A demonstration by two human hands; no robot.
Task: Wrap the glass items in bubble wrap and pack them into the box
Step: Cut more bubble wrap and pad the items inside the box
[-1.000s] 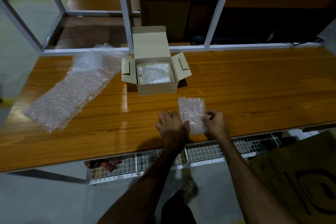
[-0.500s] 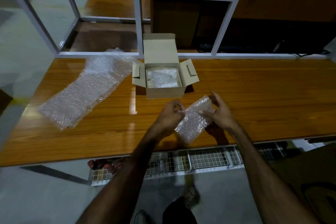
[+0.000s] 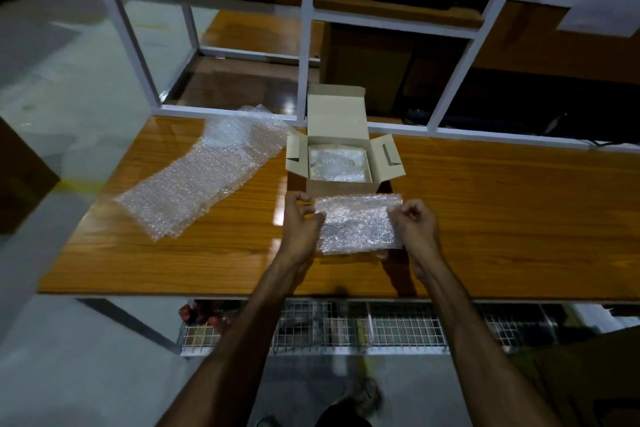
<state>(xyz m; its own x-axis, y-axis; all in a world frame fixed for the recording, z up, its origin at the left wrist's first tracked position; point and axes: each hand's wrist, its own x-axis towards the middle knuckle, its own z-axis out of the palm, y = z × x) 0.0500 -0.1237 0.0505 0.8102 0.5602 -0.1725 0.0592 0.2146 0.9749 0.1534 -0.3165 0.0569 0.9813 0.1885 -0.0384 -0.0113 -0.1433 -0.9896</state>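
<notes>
1. Now my left hand (image 3: 300,222) and right hand (image 3: 414,226) each pinch one short end of the bubble-wrapped bundle (image 3: 358,222), fingers curled on it, holding it level above the table's (image 3: 502,218) near edge, just in front of the box (image 3: 341,163) so it can go straight in.
2. Whatever glass it holds is hidden; the wrap is clear, pebbled, soft.
3. Plain cardboard, flaps spread, the box already holds another wrapped piece (image 3: 337,163).
4. Spare bubble wrap (image 3: 197,184) lies crumpled toward the table's far left corner.
</notes>
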